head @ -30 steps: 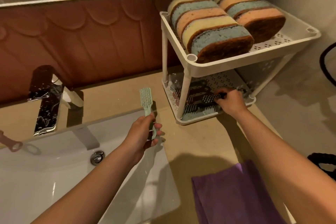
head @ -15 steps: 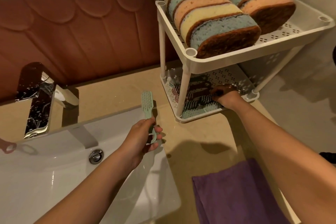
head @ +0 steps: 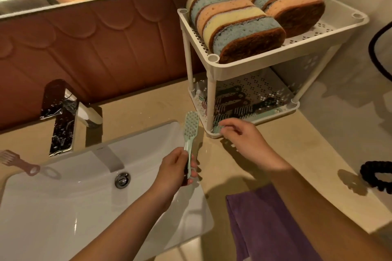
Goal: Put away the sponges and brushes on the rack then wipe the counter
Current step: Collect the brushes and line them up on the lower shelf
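Observation:
A white two-tier rack (head: 252,65) stands on the beige counter (head: 301,144) at the right. Several sponges (head: 237,25) fill its top tier in two rows. Several dark brushes (head: 237,101) lie on its lower tier. My left hand (head: 176,168) grips a pale green brush (head: 191,131) by the handle, bristle head pointing up, over the sink's right edge. My right hand (head: 241,135) hovers empty in front of the rack's lower tier, fingers loosely apart. A purple cloth (head: 265,222) lies on the counter under my right forearm.
A white sink (head: 63,207) with a chrome tap (head: 61,112) takes up the left. A brown brush (head: 19,162) lies at the sink's far left edge. A black hair tie (head: 377,176) sits at the counter's right edge. A mirror runs above the brown wall panel.
My right hand has let go of a dark brush on the lower tier and drawn back out toward me. The left hand still holds the green brush in about the same place.

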Action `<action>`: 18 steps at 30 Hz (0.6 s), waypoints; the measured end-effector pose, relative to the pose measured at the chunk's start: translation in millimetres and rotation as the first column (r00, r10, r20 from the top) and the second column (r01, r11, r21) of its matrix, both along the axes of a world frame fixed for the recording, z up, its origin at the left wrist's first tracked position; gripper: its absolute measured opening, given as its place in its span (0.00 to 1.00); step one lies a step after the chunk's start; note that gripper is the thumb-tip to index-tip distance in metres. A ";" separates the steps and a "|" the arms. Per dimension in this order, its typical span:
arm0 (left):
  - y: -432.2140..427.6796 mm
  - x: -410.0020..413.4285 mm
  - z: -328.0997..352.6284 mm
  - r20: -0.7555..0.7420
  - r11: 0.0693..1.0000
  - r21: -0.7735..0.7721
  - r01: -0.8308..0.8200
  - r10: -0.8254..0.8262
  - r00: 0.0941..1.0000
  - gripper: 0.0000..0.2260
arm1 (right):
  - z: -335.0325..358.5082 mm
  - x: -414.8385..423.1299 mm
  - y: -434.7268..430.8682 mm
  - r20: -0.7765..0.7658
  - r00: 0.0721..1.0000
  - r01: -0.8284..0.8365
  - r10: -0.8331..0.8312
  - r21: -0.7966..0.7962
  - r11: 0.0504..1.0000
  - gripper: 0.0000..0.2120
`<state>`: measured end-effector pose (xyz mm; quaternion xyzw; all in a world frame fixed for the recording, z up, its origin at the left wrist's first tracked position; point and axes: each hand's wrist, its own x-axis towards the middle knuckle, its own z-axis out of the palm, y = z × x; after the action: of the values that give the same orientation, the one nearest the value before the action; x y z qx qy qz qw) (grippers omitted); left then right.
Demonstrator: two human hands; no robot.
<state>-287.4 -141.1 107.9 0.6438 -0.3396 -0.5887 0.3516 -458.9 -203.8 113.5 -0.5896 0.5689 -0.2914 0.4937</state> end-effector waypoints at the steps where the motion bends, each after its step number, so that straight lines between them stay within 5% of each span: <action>1: 4.1 -1.4 -0.8 0.037 0.998 -0.050 0.036 -0.034 0.999 0.13 | -1.2 8.4 11.7 0.070 0.998 -0.009 0.006 0.044 0.999 0.12; 5: 15.7 -9.1 1.5 0.186 0.956 -0.198 0.216 -0.180 0.966 0.12 | -11.8 29.1 40.1 0.279 0.955 0.056 -0.101 0.167 0.984 0.18; 13: -2.0 -24.3 11.1 0.477 0.800 -0.272 0.534 -0.370 0.797 0.10 | -26.2 21.1 54.7 0.405 0.792 0.396 -0.456 0.228 0.890 0.26; 18: -29.6 -42.6 24.8 0.401 0.922 -0.320 0.219 -0.077 0.913 0.12 | -19.8 -5.0 39.8 0.516 0.685 0.405 -0.514 0.317 0.858 0.22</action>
<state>-330.0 -170.7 132.7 0.6425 -0.5516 -0.4058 0.3438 -463.9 -164.1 93.7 -0.2622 0.5423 -0.5209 0.6049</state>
